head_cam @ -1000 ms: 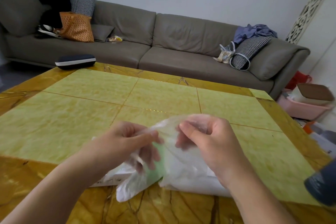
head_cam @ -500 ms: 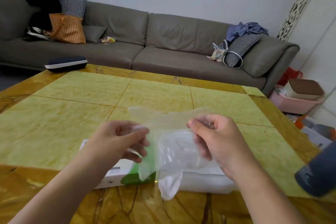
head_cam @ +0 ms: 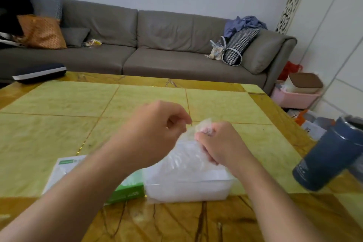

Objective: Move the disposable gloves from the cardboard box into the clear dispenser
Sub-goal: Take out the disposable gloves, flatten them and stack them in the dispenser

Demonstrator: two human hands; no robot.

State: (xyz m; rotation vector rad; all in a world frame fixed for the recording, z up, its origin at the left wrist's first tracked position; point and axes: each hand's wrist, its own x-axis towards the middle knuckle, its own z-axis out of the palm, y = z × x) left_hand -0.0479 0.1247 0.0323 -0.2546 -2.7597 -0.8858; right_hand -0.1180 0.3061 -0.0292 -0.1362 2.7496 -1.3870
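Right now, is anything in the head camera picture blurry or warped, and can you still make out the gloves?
Head view: motion blur smears the left hand and the glove that the right hand pinches, so its outline is vague. Wide-angle distortion tilts the blue tumbler at the right edge. Lighting is soft, with no harsh glare on the table.

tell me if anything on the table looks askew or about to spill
Nothing is spilled. The dark blue tumbler at the table's right edge looks tilted, but that is probably wide-angle distortion. The cardboard box and clear dispenser sit flat, side by side.
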